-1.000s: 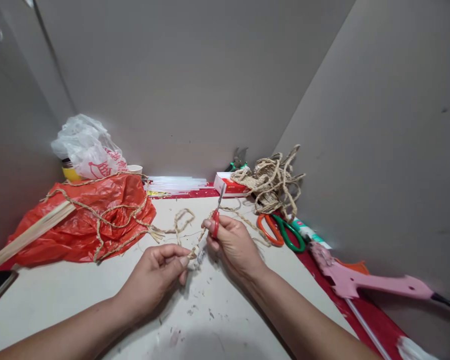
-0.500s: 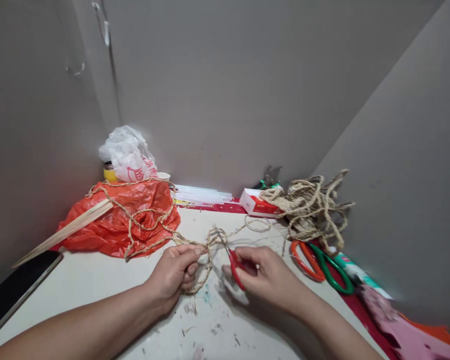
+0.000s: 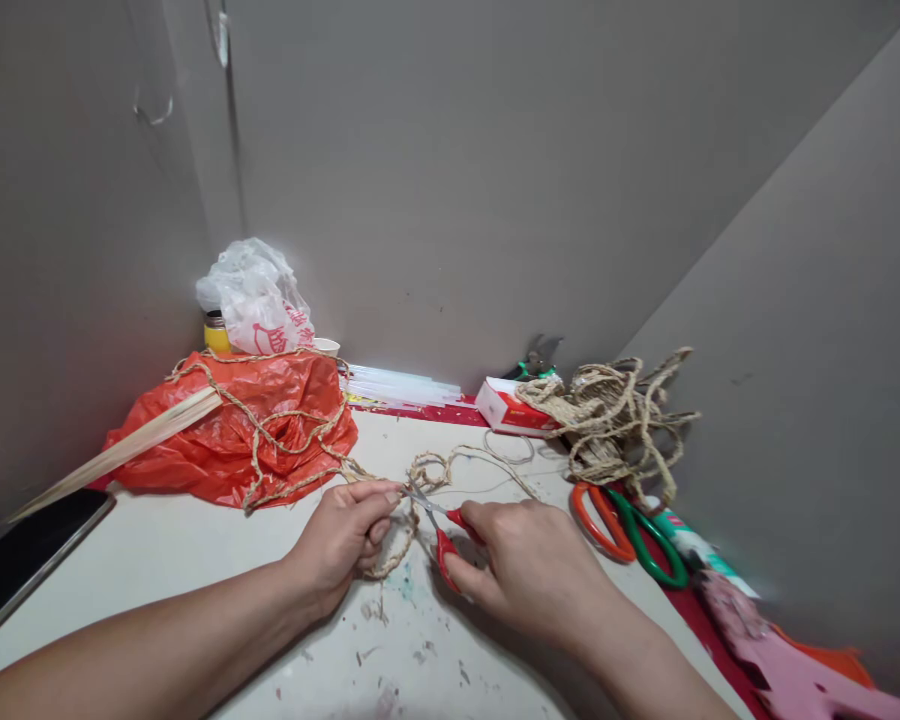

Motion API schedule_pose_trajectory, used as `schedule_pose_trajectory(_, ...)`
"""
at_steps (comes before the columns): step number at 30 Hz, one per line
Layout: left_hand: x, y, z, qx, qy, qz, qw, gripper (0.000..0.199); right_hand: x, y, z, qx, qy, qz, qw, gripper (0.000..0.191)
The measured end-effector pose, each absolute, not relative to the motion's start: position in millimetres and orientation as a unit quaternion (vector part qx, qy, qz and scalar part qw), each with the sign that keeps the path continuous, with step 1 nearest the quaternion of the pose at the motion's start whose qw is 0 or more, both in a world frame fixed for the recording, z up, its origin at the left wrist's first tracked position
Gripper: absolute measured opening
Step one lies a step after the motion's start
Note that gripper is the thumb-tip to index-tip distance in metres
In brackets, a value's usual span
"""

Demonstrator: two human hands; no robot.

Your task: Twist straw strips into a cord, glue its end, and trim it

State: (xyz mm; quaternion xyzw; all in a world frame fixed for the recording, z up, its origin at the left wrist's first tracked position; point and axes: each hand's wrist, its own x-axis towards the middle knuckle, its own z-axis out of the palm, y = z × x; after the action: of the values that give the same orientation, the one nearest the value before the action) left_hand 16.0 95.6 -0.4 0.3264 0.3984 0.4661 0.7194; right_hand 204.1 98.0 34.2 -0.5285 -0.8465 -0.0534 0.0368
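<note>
Over the middle of the white table, my left hand (image 3: pixel 349 535) pinches a braided straw rope (image 3: pixel 401 560) between thumb and fingers. A loop of it hangs below the fingertips. My right hand (image 3: pixel 529 560) holds red-handled scissors (image 3: pixel 448 555), thumb and fingers in the handles. Their blades are spread and reach to the rope right beside my left fingertips. Another length of rope (image 3: pixel 431 468) curls on the table just beyond the blades, running right.
A red plastic bag (image 3: pixel 217 470) with rope and pale straw strips (image 3: pixel 142 450) lies left, beside a black phone-like slab (image 3: pixel 37 555). At right are a rope bundle (image 3: pixel 607 410), orange-and-green handles (image 3: pixel 664 555) and a small red-and-white box (image 3: pixel 510 405). Grey walls (image 3: pixel 435 200) enclose the table.
The scissors have gone from nearly closed to spread, and their blades have moved left to the rope at my left fingertips. The rope at centre has separated, with one length lying loose.
</note>
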Motion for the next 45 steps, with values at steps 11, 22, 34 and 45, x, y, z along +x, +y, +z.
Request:
schedule_pose_trajectory(11, 18, 95, -2, 0.352, 0.456, 0.48, 0.662, 0.03, 203, 97, 31, -0.523, -0.848, -0.049, 0.064, 0.024)
schedule_pose_trajectory(22, 18, 98, -6, 0.397, 0.504, 0.491, 0.589, 0.04, 205, 99, 30, -0.517, -0.855, -0.009, 0.05, 0.025)
schedule_pose_trajectory(34, 14, 96, -1, 0.337, 0.408, 0.485, 0.697, 0.024, 200, 108, 19, -0.502, -0.7, 0.416, 0.291, 0.038)
schedule_pose_trajectory(45, 25, 85, 9, 0.431, 0.39, 0.435, 0.688, 0.034, 184, 108, 4, -0.388, -0.374, 0.698, 0.472, 0.032)
